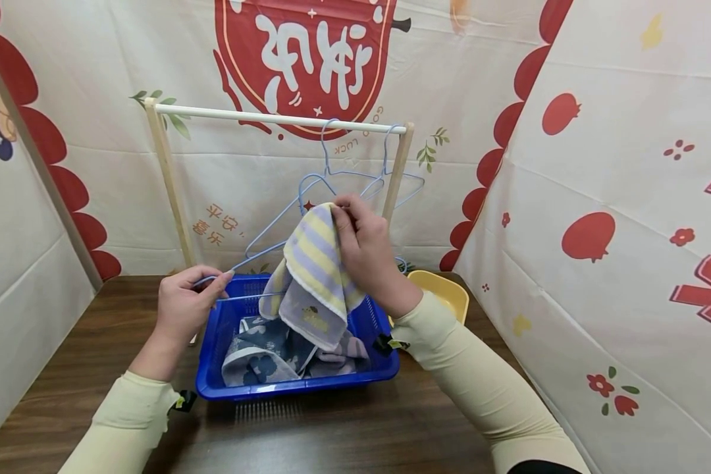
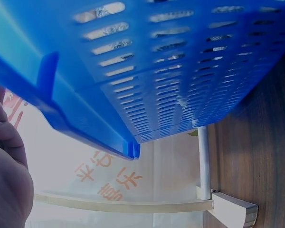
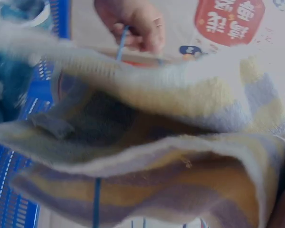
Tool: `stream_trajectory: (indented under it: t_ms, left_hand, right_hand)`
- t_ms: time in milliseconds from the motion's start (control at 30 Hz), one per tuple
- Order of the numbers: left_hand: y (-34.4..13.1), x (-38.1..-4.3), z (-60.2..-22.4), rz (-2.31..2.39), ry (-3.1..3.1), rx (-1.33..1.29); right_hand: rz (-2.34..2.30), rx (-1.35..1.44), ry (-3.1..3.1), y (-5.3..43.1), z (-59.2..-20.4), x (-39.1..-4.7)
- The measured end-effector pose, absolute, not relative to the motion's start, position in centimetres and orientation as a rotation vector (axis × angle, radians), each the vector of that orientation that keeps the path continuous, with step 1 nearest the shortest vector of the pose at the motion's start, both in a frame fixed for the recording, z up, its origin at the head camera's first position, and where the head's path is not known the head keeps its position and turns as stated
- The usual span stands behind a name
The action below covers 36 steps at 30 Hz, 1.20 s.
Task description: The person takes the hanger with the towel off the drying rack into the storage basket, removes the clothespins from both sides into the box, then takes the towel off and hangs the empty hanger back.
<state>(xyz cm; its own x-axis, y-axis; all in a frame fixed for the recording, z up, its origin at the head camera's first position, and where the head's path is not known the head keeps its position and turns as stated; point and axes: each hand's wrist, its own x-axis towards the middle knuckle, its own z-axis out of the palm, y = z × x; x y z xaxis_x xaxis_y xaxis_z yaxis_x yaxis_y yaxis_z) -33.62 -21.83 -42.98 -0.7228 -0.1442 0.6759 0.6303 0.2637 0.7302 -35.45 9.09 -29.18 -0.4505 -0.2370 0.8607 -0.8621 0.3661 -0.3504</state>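
Note:
My left hand (image 1: 186,296) pinches one end of a blue wire hanger (image 1: 249,297) over the left side of the basket. A small towel (image 1: 316,253) with yellow and purple stripes hangs from the pinched fingers and thumb of my right hand (image 1: 364,253). The hanger's lower bar runs into the towel's folds, and its hook rises behind the towel. In the right wrist view, the towel (image 3: 180,95) sags in open folds, with the hanger wire (image 3: 97,202) crossing its lower layer. Below lies a blue basket (image 1: 296,388) holding a dark blue patterned cloth (image 1: 266,349) and a purplish cloth (image 1: 343,355).
Behind the basket stands a wooden rack with a white rail (image 1: 243,115). Two more blue hangers (image 1: 385,151) hang near its right end. A yellow container (image 1: 459,299) stands behind my right forearm on the brown wooden table (image 1: 308,434). Printed cloth walls surround the table.

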Motion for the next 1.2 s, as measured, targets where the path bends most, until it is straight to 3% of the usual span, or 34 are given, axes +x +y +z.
stream_trajectory:
  t_ms: [833, 1200]
  left_hand:
    - [-22.0, -34.4, -43.3, -1.496, -1.956, -0.347]
    - [-21.3, -32.9, -41.8, -1.492, -1.939, -0.371]
  right_hand:
    - [1.493, 0.906, -1.688, 9.6, -26.2, -33.9]
    - [1.552, 0.923, -1.638, 10.0, -25.5, -33.2]
